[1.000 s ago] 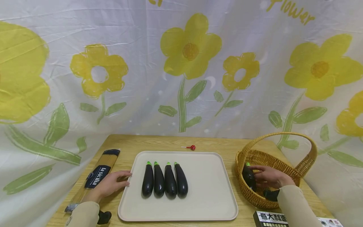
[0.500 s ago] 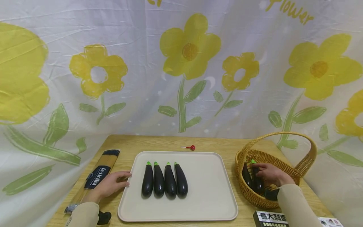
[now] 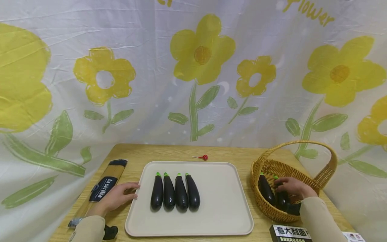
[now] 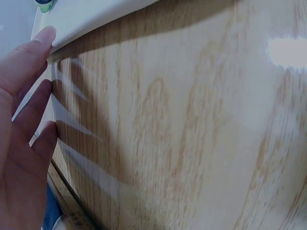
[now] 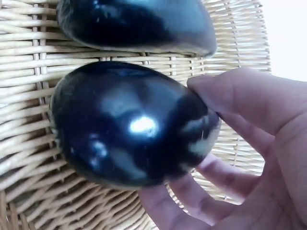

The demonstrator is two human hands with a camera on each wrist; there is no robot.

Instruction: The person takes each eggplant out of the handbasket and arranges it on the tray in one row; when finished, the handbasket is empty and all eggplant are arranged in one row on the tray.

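Observation:
Inside the wicker basket (image 3: 302, 164), my right hand (image 3: 294, 188) holds a dark, glossy eggplant (image 5: 129, 124) between thumb and fingers. Another eggplant (image 3: 266, 191) lies to its left, against the basket wall. A further dark shape (image 3: 294, 208) sits low in the basket, partly hidden by the hand and sleeve. My left hand (image 3: 119, 196) rests at the left edge of the pale tray (image 3: 223, 201), its fingertips touching the rim. On the tray's left half, several eggplants (image 3: 175, 193) lie side by side, green stem ends pointing away.
A pack of spaghetti (image 3: 104, 188) lies on the wooden table left of the tray, partly behind the left arm. A red lollipop (image 3: 205, 157) lies beyond the tray. In front of the basket is a black and white box (image 3: 290, 232). A flowered curtain (image 3: 145, 111) hangs behind.
Within the basket, my right hand has shifted a little to the right, and the eggplant at its fingers now stands apart from the left one. My left hand stays put.

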